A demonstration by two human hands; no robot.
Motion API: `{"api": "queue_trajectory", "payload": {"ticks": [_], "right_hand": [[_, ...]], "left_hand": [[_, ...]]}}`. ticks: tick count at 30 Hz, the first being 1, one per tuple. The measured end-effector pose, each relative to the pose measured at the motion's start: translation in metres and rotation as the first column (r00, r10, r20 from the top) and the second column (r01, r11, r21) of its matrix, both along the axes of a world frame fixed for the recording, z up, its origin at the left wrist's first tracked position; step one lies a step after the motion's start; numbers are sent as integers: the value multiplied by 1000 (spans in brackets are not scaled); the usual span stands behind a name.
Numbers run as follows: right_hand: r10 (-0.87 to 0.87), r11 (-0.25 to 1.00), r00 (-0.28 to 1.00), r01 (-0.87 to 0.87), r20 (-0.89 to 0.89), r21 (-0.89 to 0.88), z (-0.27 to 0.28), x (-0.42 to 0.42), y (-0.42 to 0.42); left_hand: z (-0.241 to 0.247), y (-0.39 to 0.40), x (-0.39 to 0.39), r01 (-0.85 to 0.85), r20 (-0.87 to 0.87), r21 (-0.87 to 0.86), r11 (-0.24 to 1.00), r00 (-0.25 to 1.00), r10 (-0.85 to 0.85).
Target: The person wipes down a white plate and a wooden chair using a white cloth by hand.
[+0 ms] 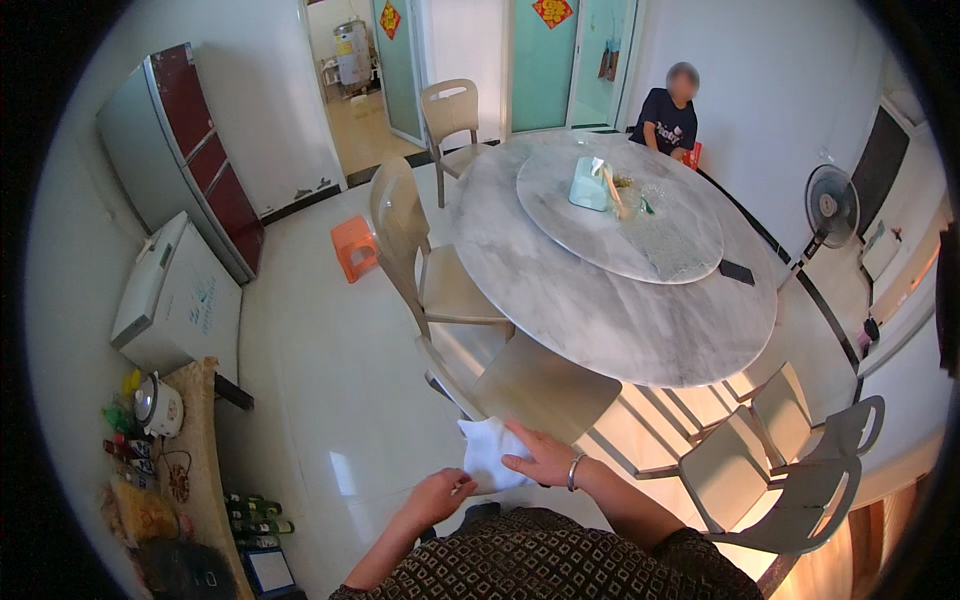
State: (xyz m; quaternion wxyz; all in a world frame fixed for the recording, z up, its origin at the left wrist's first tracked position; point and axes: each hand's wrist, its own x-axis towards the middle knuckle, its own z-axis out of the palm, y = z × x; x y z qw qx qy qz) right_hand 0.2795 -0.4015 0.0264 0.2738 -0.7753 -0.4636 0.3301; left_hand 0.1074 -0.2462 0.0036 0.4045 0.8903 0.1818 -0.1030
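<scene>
A folded white cloth (491, 454) is in front of my body, just over the back of a beige chair (551, 386). My right hand (551, 457), with a silver bangle at the wrist, grips the right side of the cloth, thumb across its face. At the lower left edge, the fingers of my left hand (442, 495) are curled and pinch the cloth. The cloth hides part of the chair's backrest.
Beyond the chair stands a round marble table (510, 277) with a turntable (547, 217) bearing a tissue box (590, 184). A phone (736, 272) lies near its edge. More chairs (724, 457) stand right. A person (664, 120) sits across. A cluttered side table (199, 450) is left.
</scene>
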Motion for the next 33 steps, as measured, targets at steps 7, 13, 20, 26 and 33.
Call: {"api": "queue_trajectory", "payload": {"ticks": [7, 13, 20, 26, 33], "right_hand": [[-74, 992, 987, 87, 141, -87, -11, -9, 33], [-68, 998, 997, 68, 37, 17, -26, 10, 77], [-19, 1000, 1000, 19, 18, 10, -44, 34, 163], [-76, 996, 997, 76, 13, -52, -40, 57, 231], [-70, 997, 997, 70, -23, -23, -51, 54, 227]], "left_hand": [[-56, -26, 19, -85, 236, -584, 807, 934, 269], [-56, -14, 46, -286, 218, -764, 579, 729, 649], [-63, 31, 82, -702, 460, -350, 621, 449, 766], [-65, 70, 124, -449, 265, -824, 346, 234, 935], [-51, 49, 135, -245, -71, -969, -12, 230, 971]]}}
